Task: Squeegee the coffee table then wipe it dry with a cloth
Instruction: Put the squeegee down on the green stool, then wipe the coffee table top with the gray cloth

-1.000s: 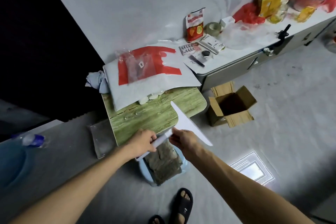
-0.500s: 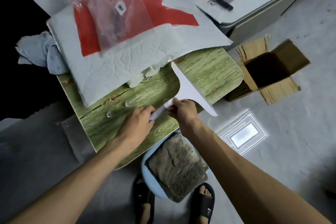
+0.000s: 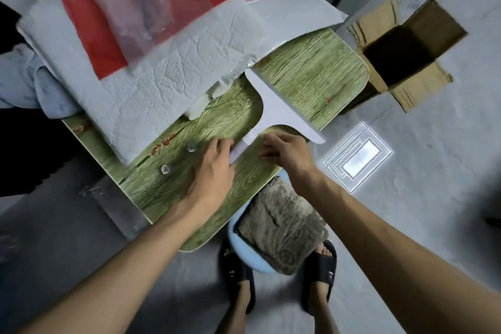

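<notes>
White squeegee on your green table, both hands at its handle.
Your left hand curls round the handle's end and your right hand pinches it nearer the blade. The cloth is bunched at the table's left edge.

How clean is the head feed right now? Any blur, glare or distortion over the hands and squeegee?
Head view: motion blur smears the left hand and right hand, so their grip on the squeegee is unreadable; its blade looks fairly crisp; a bright glare patch lies on the floor, off the coffee table; wide-angle distortion bows the table's edges; far left is near black.
</notes>
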`<action>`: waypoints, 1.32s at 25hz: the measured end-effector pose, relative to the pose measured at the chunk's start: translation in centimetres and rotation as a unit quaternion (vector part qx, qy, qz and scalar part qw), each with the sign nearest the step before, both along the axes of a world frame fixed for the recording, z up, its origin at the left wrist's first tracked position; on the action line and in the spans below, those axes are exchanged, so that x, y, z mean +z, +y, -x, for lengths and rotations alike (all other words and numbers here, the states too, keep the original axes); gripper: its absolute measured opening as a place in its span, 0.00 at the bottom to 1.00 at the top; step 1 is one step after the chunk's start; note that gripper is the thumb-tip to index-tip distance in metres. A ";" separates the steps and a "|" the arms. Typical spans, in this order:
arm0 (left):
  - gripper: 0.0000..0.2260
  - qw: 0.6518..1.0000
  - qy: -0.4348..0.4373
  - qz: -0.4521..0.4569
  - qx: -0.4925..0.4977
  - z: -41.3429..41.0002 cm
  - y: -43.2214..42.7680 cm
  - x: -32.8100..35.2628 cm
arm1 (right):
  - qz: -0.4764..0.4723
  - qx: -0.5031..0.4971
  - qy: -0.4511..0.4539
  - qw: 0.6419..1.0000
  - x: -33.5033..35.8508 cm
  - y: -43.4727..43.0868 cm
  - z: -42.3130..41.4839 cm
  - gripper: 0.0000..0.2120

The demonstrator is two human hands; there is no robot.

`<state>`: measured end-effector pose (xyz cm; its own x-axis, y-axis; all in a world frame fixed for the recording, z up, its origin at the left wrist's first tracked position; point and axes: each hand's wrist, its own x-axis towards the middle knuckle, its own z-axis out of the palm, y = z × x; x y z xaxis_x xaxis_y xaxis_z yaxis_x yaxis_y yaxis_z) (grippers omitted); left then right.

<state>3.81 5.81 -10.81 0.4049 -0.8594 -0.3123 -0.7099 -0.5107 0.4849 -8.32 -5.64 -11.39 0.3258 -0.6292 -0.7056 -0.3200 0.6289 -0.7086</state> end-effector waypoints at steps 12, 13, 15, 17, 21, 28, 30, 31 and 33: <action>0.28 0.962 0.077 -0.254 -0.064 11.1 4.5 -10.4 | 0.134 0.252 0.290 0.914 -14.9 6.5 12.1 0.24; 0.29 0.969 0.060 -0.238 -0.038 11.6 4.8 -11.9 | 0.138 0.239 0.287 0.917 -16.0 6.7 12.4 0.22; 0.27 0.977 0.045 -0.207 0.025 11.3 5.1 -13.8 | 0.158 0.254 0.281 0.912 -16.8 6.8 12.6 0.12; 0.21 0.969 0.096 -0.207 0.091 11.0 5.1 -15.1 | 0.163 0.265 0.258 0.915 -16.6 6.9 13.1 0.13; 0.12 0.961 0.139 -0.232 0.060 10.4 4.7 -14.2 | 0.167 0.276 0.194 0.926 -13.9 7.3 15.0 0.22; 0.07 0.922 0.268 -0.269 -0.072 16.6 -2.3 1.5 | 0.118 0.105 0.170 0.973 -0.8 6.0 24.8 0.13; 0.08 0.920 0.265 -0.262 -0.122 20.8 -5.9 7.4 | 0.150 0.020 0.213 0.965 4.9 5.4 28.7 0.09; 0.08 0.924 0.257 -0.249 -0.137 23.1 -7.6 10.4 | 0.162 -0.019 0.235 0.958 7.8 5.0 30.6 0.18; 0.08 0.929 0.259 -0.224 -0.143 28.2 -10.6 16.5 | 0.126 -0.102 0.195 0.967 14.2 4.5 34.4 0.30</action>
<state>-24.44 -4.78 5.69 -0.1228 -0.6458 -0.7536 -0.5785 -0.5704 0.5831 -42.72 -1.16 2.77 -0.0835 -0.8205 -0.5655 -0.4820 0.5299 -0.6977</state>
